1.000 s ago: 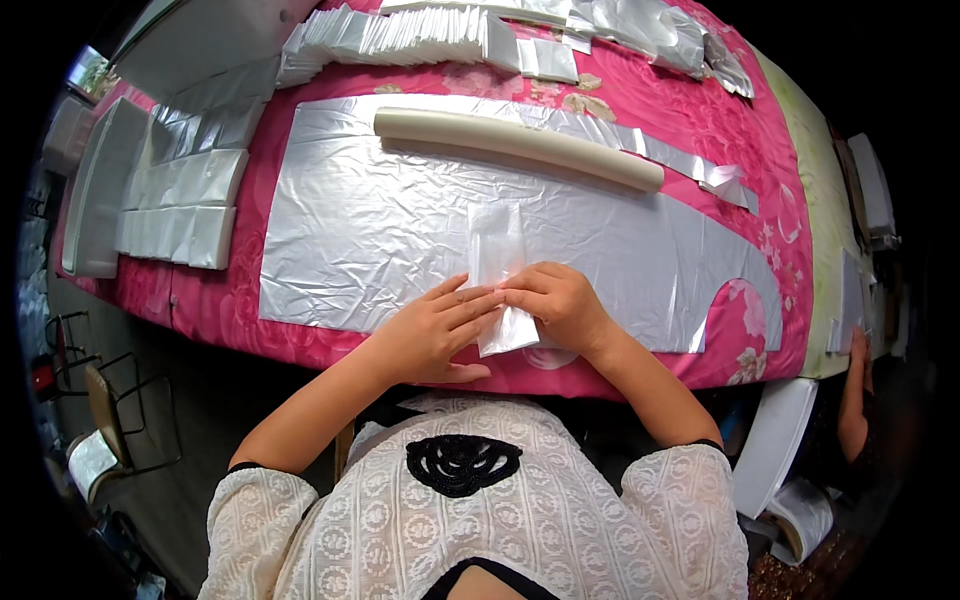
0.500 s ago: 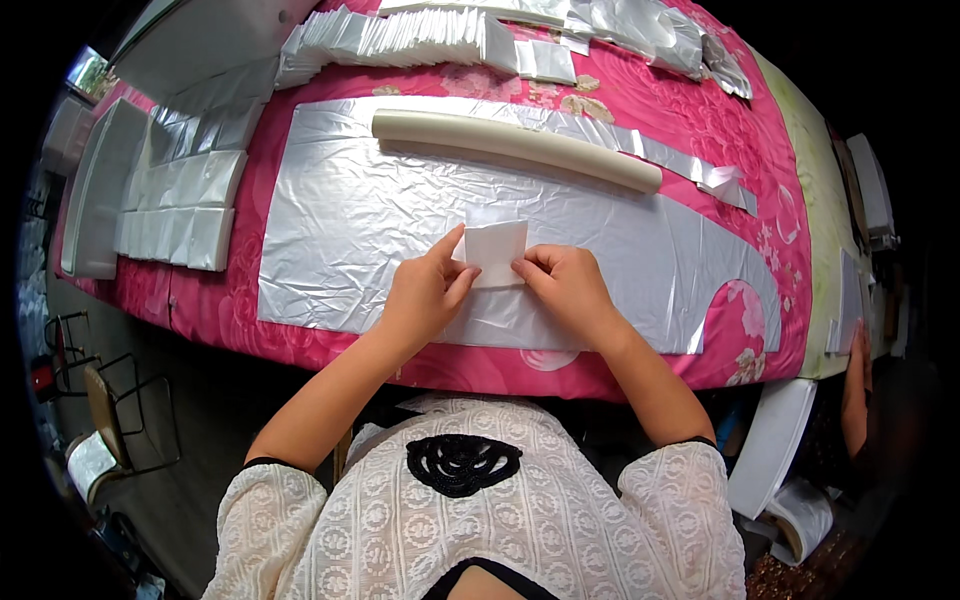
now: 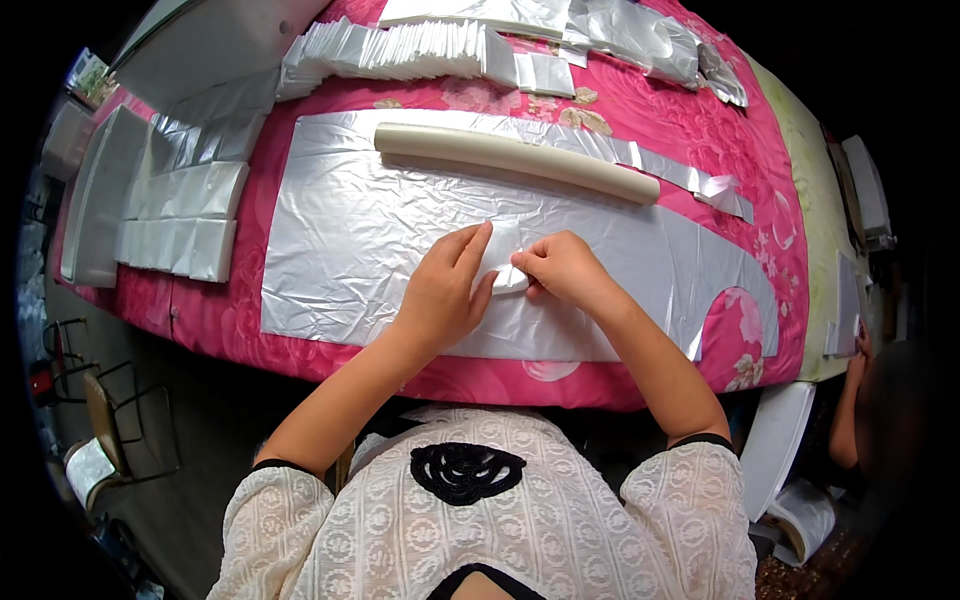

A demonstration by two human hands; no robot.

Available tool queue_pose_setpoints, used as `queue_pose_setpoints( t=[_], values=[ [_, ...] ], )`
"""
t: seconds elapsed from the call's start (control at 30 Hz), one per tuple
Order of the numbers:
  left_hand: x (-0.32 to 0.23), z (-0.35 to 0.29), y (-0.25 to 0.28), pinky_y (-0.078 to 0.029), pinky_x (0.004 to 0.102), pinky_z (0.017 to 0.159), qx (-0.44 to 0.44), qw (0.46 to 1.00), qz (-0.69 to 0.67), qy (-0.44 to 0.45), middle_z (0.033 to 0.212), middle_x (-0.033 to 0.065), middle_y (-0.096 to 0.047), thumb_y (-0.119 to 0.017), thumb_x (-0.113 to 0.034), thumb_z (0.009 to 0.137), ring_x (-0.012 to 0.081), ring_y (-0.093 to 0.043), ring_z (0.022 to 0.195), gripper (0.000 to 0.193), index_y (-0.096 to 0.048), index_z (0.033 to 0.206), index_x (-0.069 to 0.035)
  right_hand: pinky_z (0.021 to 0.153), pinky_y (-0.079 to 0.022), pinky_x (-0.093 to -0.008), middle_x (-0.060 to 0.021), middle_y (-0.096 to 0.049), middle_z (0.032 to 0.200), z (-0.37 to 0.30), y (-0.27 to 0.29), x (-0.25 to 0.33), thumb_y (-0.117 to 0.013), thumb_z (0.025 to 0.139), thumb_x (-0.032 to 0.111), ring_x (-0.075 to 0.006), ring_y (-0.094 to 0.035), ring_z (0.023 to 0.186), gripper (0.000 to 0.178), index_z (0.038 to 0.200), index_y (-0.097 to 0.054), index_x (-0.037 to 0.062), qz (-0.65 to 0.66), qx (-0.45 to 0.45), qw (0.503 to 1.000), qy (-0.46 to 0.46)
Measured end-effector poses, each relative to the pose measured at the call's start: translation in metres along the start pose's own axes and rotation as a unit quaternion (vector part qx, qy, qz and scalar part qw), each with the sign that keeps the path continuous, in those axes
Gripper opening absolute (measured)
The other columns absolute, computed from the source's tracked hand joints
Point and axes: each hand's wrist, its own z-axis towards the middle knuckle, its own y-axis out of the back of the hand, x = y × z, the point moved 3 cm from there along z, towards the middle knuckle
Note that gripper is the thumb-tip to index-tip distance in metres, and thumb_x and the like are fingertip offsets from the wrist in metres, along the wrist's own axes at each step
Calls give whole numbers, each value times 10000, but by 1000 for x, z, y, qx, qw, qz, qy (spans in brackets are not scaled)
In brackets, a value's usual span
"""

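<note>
A small folded piece of clear plastic (image 3: 503, 262) lies between both hands on a large silvery plastic sheet (image 3: 350, 240) spread over a pink flowered tablecloth (image 3: 700, 130). My left hand (image 3: 447, 290) presses flat on the piece's left side, fingers pointing up. My right hand (image 3: 560, 268) pinches its right edge with curled fingers. A long cream-coloured roll (image 3: 515, 160) lies across the sheet just beyond the hands.
Stacks of folded clear plastic (image 3: 180, 215) sit at the table's left, and a long row of folded pieces (image 3: 400, 48) runs along the far edge. A metal chair (image 3: 110, 430) stands lower left. Another person's arm (image 3: 850, 410) shows at the right.
The plastic piece was a tall strip near the table's front edge, then folded into a small square farther in; now it is smaller still, squeezed between both hands.
</note>
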Motion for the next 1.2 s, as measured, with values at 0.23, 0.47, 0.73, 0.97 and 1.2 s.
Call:
queue_pose_setpoints(
  t=[0.23,0.47,0.73,0.97,1.2],
  values=[
    [0,1,-36,-131,449,1096,114,981,160,7,1415,269,-221,-536,-545,772,362,-166,1350,921,-236,1337,117,474,-427,-224,-54,-581,537,1,-4,-5,-605,815,197,-101,-578,492,268,656,-607,-18,23,-14,999,16],
    [4,-2,-39,-71,452,1102,137,975,173,9,1445,264,-140,-499,-667,723,354,-87,1370,1060,-175,1354,122,520,-458,-284,-98,-613,596,-13,-3,1,-736,658,233,-178,-596,531,258,686,-617,6,-126,-60,986,88],
    [3,-36,1,-213,431,1066,3,997,-59,39,1397,237,-284,-638,-334,783,336,-291,1297,751,-302,1347,31,787,-446,-377,-130,-624,933,-27,4,21,-715,650,222,-283,-582,889,342,911,-619,23,-315,-164,886,298],
    [14,-164,43,-526,290,757,133,729,-485,466,1008,166,-639,-525,-104,902,200,-643,875,221,-604,1036,53,1094,-119,-445,-212,-238,1432,-4,-75,24,-473,869,426,-323,-173,1352,637,1345,-353,20,-350,-141,854,357],
    [9,-213,44,-507,242,676,-77,656,-493,567,909,130,-640,-544,-94,880,145,-619,785,182,-600,964,57,1090,-80,-481,-218,-188,1449,-64,-199,43,-424,907,366,-353,-152,1354,555,1333,-369,14,-176,40,900,396]
  ],
)
